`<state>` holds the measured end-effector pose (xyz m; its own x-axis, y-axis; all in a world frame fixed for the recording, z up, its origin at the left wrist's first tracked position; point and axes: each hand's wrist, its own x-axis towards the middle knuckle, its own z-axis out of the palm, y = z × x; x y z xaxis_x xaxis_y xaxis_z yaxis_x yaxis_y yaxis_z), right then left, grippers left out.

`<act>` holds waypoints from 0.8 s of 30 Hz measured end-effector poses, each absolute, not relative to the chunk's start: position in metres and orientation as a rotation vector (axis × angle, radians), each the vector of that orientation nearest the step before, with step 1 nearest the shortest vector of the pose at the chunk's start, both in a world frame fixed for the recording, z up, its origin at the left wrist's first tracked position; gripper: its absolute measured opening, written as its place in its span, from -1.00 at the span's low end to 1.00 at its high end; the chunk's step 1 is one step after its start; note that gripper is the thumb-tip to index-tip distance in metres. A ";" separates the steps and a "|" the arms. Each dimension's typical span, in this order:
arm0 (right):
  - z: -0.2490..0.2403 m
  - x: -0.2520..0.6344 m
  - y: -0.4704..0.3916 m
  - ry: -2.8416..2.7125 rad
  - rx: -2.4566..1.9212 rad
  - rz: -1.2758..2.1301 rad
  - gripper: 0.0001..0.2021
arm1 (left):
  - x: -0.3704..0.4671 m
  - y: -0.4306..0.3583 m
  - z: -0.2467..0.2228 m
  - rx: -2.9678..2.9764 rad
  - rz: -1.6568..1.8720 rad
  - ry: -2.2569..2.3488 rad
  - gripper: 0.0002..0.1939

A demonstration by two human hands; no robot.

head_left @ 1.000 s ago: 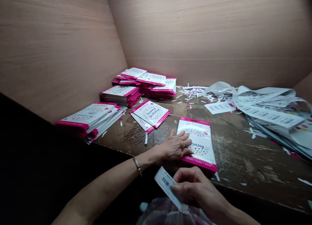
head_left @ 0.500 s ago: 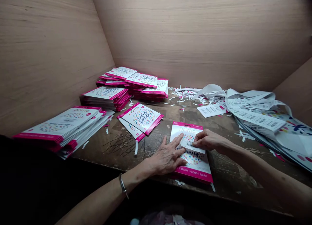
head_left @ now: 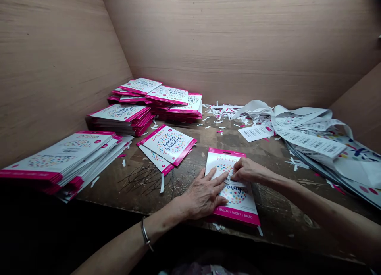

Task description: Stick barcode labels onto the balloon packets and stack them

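A pink and white "happy birthday" balloon packet (head_left: 238, 209) lies face up near the front edge of the table. My left hand (head_left: 202, 193) rests on its left side with the fingers stretched out and apart. Across the middle of the packet is a white barcode label (head_left: 238, 183), partly covered by my fingers. My right hand (head_left: 245, 171) is closed, its curled fingertips pressing on the label; their tips are hidden. To the left, two more packets (head_left: 169, 144) lie overlapping at an angle.
Stacks of the same packets stand at the left (head_left: 74, 148) and along the back (head_left: 172, 94). On the right, a long curling strip of barcode labels (head_left: 315, 142) lies over large printed sheets (head_left: 366, 156). Paper scraps (head_left: 220, 114) litter the back. Wooden panels (head_left: 223, 41) enclose the table.
My right hand's fingers have curled further and press down on the label, covering more of it. My left hand still lies on the packet. The camera view has shifted slightly.
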<state>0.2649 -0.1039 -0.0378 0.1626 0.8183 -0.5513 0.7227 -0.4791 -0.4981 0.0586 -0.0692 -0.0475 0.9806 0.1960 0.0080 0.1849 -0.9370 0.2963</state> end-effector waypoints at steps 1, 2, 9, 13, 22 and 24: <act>-0.036 0.264 -0.104 -1.566 -2.328 1.175 -0.94 | 0.059 -0.069 -0.048 2.831 0.061 0.281 -0.58; -0.035 0.262 -0.105 -1.597 -2.355 1.127 -0.93 | 0.059 -0.069 -0.048 2.834 0.066 0.285 -0.59; -0.022 0.257 -0.111 -1.749 -2.471 0.870 -0.86 | 0.059 -0.070 -0.046 2.860 0.094 0.277 -0.62; -0.021 0.252 -0.122 -1.737 -2.535 0.626 -0.61 | 0.060 -0.073 -0.046 2.868 0.085 0.286 -0.61; -0.052 0.270 -0.150 -1.400 -2.546 0.503 -0.48 | 0.060 -0.069 -0.046 2.805 0.102 0.296 -0.62; -0.062 0.273 -0.160 -1.344 -2.475 0.513 -0.50 | 0.060 -0.075 -0.050 2.715 0.139 0.301 -0.64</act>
